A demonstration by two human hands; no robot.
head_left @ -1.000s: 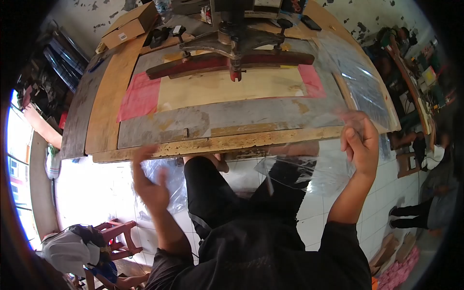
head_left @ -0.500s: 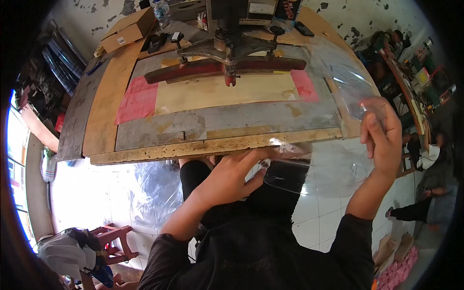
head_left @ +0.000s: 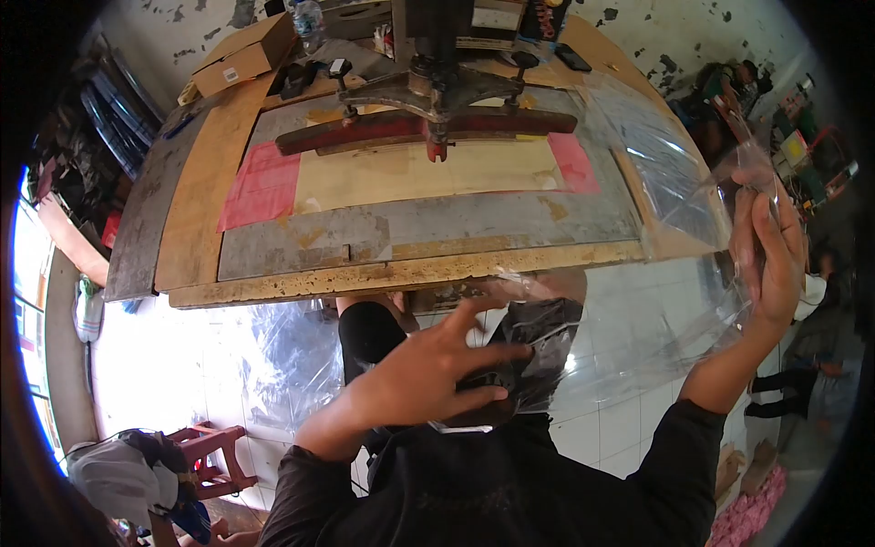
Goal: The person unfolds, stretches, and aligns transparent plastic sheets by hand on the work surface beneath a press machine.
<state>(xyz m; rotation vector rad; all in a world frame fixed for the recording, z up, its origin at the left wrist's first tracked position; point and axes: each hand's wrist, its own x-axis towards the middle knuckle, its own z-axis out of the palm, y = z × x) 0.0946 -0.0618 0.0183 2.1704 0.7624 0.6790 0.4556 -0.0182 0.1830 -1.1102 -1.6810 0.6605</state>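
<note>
A clear plastic sheet (head_left: 638, 337) hangs over my lap in front of the table edge, stretching between my hands. My right hand (head_left: 770, 251) is raised at the right with its fingers closed around the sheet's edge. Against the sheet's left end is my left hand (head_left: 433, 369), its fingers spread apart; whether the fingertips touch the film is hard to tell. More clear plastic (head_left: 661, 164) lies on the right side of the table, near my right hand.
A metal press with a red-brown bar (head_left: 365, 137) stands over a cream strip (head_left: 410, 173) with pink ends on the table. A cardboard box (head_left: 241, 55), bottle (head_left: 308, 23) and phone (head_left: 572, 57) sit behind. Plastic film (head_left: 292, 365) and a red stool (head_left: 214, 460) are at lower left.
My right hand has moved right and slightly down with the sheet, drawing it wider. My left hand has dropped lower, and its fingers have opened from a pinch on the sheet.
</note>
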